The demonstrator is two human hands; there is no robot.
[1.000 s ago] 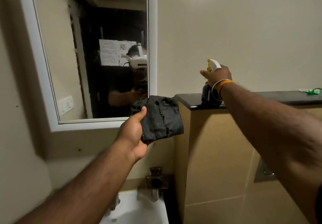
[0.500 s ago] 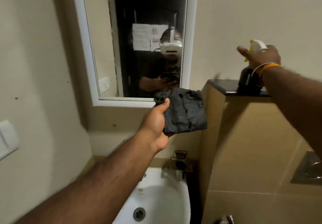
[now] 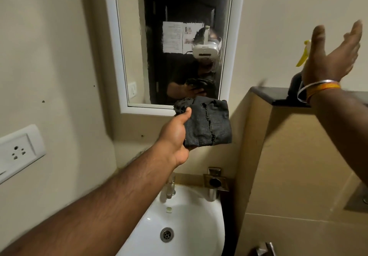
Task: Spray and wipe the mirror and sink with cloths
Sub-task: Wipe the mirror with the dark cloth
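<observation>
My left hand [image 3: 175, 134] grips a folded dark grey cloth [image 3: 209, 124] just below the bottom edge of the white-framed mirror [image 3: 175, 42]. The white sink [image 3: 187, 221] lies underneath, with its tap [image 3: 170, 186] partly behind my left forearm. My right hand [image 3: 330, 56] is raised at the far right, fingers spread and holding nothing. Behind it stands the spray bottle [image 3: 302, 56], with a dark body and a white and yellow nozzle, on the dark ledge [image 3: 278, 96]. The hand is lifted clear of the bottle.
A tan tiled partition [image 3: 288, 166] rises to the right of the sink and carries the ledge. A metal wall fitting [image 3: 215, 182] sits behind the basin. A white power socket [image 3: 18, 150] is on the left wall. A steel plate [image 3: 358, 202] shows at the right edge.
My right hand has let go of the spray bottle on the ledge and opened, lifting up and right. The view has swung left and down, showing more sink. The left hand keeps the cloth.
</observation>
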